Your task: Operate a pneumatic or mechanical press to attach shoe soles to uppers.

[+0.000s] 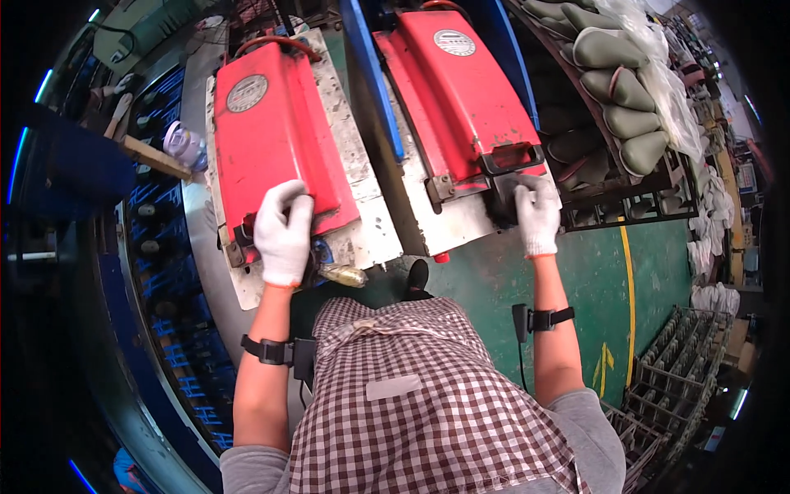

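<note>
head view, items at hand:

left red machine cover (pixel 276 136): long, raised along its middle, round grey badge near the far end; lies over a stained cream base plate (pixel 374 224) in front of the person, to the left. judged stiff, probably painted metal, fairly heavy and not fragile; its smooth faces look slippery to a knit glove, so the near end and its dark fitting (pixel 244 231) seem the better hold.

right red machine cover (pixel 465 86): like shape and badge, paint chipped near the front; stands beside the first, between blue side panels (pixel 374 82). judged equally rigid and weighty. best hold: the black loop handle (pixel 513 168) on its near end, not the sloping sides.

left hand (pixel 284 226): white knit glove, orange cuff; at the near end of the left cover, back of the hand upward, forearm reaching nearly straight ahead. fingers bent, a gap showing between thumb and forefinger; whether they are clamped on anything, cannot tell.

right hand (pixel 539 212): matching glove; just below and beside the loop handle, next to a black block (pixel 503 202). fingers curled, tips partly hidden; grip, cannot tell. forearm extended forward, wrist about straight, black strap (pixel 553 319) worn on it.

adjacent: brass-coloured cylindrical piece (pixel 344 275), near the left wrist; olive-grey shoe-shaped pieces (pixel 611 49), racked at right.
</note>
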`<state>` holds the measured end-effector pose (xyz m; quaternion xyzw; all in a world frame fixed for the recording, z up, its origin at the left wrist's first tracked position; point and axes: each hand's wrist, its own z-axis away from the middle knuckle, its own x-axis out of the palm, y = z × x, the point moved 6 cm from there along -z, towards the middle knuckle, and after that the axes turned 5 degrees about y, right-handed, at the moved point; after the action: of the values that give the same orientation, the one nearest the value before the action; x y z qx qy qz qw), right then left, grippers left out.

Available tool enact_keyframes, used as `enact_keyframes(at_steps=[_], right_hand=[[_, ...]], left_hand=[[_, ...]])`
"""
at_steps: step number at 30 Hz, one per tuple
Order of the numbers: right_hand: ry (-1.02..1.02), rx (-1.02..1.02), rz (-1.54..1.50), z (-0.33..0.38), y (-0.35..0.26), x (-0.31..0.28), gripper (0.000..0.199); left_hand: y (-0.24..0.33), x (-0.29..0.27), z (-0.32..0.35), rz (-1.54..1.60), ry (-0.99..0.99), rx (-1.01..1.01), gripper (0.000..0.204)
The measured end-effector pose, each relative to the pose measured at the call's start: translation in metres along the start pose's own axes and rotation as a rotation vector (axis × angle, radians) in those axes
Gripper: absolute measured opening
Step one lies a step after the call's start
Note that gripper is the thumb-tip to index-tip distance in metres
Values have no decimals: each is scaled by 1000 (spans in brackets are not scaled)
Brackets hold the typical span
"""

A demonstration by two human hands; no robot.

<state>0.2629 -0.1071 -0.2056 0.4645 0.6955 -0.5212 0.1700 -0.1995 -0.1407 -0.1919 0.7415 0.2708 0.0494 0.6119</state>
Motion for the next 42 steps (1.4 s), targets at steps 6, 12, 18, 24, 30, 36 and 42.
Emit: enact_keyframes(at_steps=[6, 12, 18, 24, 30, 36, 42], right_hand=[[-242, 151, 356, 8, 97, -10, 47], [-372, 416, 313, 66, 61, -17, 46], [-748, 484, 93, 101, 41, -14, 51], [-464, 105, -120, 17, -20, -32, 17], [-515, -116, 88, -62, -26, 68, 57], [-209, -167, 436, -110, 1, 154, 84], [-249, -1, -220, -140, 39, 139, 77]], left_hand=[[86, 122, 18, -121, -346, 401, 27], [80, 212, 47, -259, -685, 518, 33], [77, 241, 72, -274, -635, 827, 36], [119, 229, 45, -173, -471, 1009, 34], [206, 216, -12, -90, -317, 1073, 30], [273, 209, -76, 9, -85, 1151, 22], [292, 195, -97, 18, 59, 1255, 41]])
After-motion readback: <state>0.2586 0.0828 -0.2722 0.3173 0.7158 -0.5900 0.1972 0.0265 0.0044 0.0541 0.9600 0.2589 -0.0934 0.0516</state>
